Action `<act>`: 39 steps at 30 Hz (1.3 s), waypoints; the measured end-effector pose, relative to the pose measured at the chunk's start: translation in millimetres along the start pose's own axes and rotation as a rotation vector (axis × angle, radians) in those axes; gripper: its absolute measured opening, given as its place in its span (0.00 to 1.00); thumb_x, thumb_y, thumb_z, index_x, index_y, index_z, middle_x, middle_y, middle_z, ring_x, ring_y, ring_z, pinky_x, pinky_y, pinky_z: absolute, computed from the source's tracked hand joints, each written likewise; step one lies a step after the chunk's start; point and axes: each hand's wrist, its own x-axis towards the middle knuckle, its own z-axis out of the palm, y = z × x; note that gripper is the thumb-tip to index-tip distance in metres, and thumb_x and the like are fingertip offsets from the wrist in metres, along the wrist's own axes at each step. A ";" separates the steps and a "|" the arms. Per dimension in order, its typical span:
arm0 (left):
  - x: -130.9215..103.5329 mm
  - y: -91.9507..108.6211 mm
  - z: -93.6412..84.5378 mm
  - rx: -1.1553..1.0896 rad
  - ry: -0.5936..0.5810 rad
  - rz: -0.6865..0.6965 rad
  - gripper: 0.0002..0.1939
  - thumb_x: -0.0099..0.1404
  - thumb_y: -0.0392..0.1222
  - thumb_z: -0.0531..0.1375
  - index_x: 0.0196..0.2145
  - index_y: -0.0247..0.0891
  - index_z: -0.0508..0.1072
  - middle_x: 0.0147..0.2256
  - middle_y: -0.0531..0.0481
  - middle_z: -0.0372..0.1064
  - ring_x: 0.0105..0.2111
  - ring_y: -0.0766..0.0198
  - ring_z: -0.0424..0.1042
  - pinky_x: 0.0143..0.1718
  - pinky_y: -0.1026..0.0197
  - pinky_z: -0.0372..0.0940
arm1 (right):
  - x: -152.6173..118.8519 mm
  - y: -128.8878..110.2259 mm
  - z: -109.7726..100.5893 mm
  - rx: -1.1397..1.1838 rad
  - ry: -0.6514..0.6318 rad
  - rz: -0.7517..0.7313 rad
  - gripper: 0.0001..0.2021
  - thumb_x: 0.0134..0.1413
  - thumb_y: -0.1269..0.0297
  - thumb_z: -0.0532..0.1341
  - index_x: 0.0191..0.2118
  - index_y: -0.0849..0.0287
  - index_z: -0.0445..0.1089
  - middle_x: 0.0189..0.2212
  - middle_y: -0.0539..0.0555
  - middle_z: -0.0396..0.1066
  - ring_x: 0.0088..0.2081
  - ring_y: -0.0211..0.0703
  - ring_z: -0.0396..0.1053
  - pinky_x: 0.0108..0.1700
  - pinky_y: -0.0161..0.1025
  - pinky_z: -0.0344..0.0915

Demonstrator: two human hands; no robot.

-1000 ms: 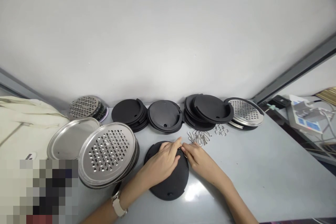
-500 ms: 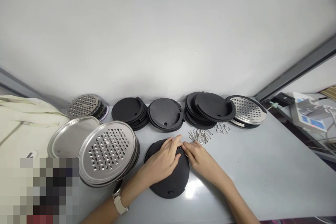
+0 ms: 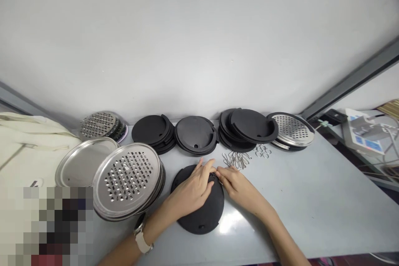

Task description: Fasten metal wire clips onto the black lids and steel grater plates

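Observation:
A round black plate [image 3: 204, 212] lies on the table in front of me, with a small notch near its lower edge. Across its upper part rests my left hand [image 3: 195, 189], fingers bent towards the upper right rim and closed on the plate there. My right hand [image 3: 232, 181] meets it at that rim, thumb and index finger pinched together. Whatever the right fingertips hold is too small and covered to make out. Just behind the hands lie a pile of metal hooks [image 3: 236, 160] and several metal rings [image 3: 263, 151].
Stacks of black plates [image 3: 149, 129] line the wall, one topped by a glossy black plate [image 3: 195, 133]. Perforated metal grater discs [image 3: 129, 178] are stacked at left beside a plain metal disc [image 3: 85, 162]. At far right stands another grater disc [image 3: 291, 128] in a black frame.
Both hands stay at the plate's upper right rim, with only slight finger movement. The whole view has shifted very slightly.

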 end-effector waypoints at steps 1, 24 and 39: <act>-0.4 0.1 -0.1 0.002 -0.001 -0.001 0.29 0.70 0.36 0.46 0.65 0.34 0.40 0.60 0.38 0.55 0.66 0.52 0.41 0.61 0.45 0.56 | 0.0 -0.2 -0.8 0.006 -0.002 -0.001 0.16 0.68 0.65 0.43 0.28 0.56 0.56 0.22 0.47 0.61 0.27 0.42 0.61 0.40 0.41 0.59; -1.6 6.7 -6.6 0.080 0.062 0.017 0.27 0.70 0.37 0.49 0.64 0.38 0.45 0.51 0.40 0.66 0.51 0.55 0.66 0.51 0.49 0.65 | 0.5 3.0 3.3 0.019 0.100 0.008 0.15 0.68 0.62 0.45 0.29 0.56 0.59 0.24 0.49 0.63 0.28 0.42 0.64 0.34 0.38 0.58; -0.2 9.0 -8.0 0.135 0.073 0.014 0.20 0.69 0.36 0.50 0.58 0.38 0.54 0.50 0.42 0.65 0.51 0.55 0.65 0.51 0.50 0.64 | 0.7 6.0 6.1 -0.072 0.039 -0.052 0.14 0.68 0.65 0.44 0.31 0.56 0.60 0.21 0.48 0.62 0.26 0.42 0.61 0.36 0.39 0.59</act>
